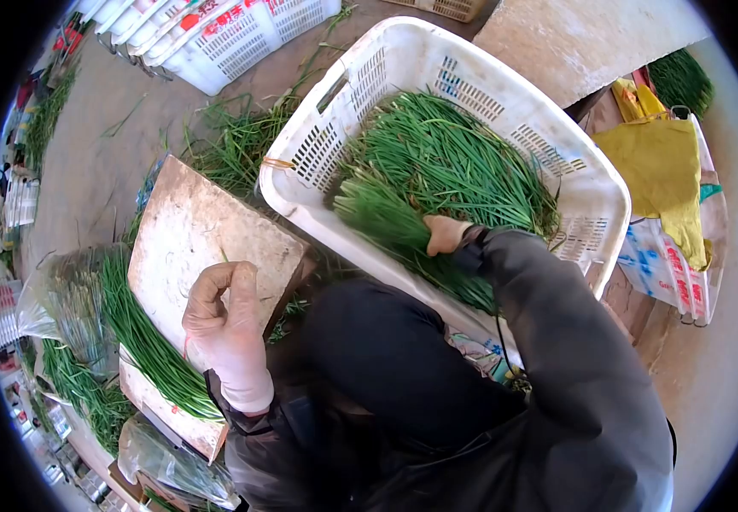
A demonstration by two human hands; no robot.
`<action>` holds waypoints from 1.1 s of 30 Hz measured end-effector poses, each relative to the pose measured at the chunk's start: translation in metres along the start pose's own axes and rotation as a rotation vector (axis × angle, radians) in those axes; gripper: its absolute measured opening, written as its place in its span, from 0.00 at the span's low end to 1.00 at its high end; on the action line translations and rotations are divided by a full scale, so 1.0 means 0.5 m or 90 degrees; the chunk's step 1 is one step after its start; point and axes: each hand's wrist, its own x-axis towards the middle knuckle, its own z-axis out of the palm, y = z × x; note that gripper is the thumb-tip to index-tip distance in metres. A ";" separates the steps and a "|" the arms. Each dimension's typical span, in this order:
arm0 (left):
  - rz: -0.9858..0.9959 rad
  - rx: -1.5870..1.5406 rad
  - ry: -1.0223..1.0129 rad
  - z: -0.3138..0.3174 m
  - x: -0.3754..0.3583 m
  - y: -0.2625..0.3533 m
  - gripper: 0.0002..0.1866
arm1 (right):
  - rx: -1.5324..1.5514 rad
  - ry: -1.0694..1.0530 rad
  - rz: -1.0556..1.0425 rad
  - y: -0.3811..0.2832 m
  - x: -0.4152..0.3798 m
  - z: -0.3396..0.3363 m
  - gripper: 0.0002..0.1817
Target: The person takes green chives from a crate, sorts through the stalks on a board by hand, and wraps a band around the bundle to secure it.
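My right hand [446, 234] is closed around a bunch of green chives [377, 209] inside a white plastic basket [300, 183]. The bunch is slightly blurred, its pale cut ends toward the left. Beside it in the basket lies a larger heap of chives [446, 154]. My left hand [228, 333], in a pale, soiled glove, hovers over a worn board [185, 226], its fingers bent in toward the thumb. Whether it pinches anything small, I cannot make out. Just left of that hand, a long bundle of chives [147, 328] lies along the board.
Loose leaves [245, 141] litter the floor behind the board. Another white basket [241, 47] stands at the upper left. To the right, a yellow cloth [655, 171] hangs over a printed white container [676, 269]. Clear plastic bags [168, 461] lie at the lower left.
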 end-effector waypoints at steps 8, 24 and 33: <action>0.000 -0.010 -0.002 0.018 -0.003 -0.014 0.04 | 0.311 0.069 0.110 0.123 -0.101 -0.136 0.41; 0.027 -0.022 -0.022 0.036 -0.010 -0.015 0.06 | 0.698 -0.114 -0.065 0.097 -0.245 -0.227 0.33; -0.037 -0.240 -0.119 0.067 -0.081 0.042 0.14 | 0.594 0.055 -0.233 0.006 -0.396 -0.173 0.30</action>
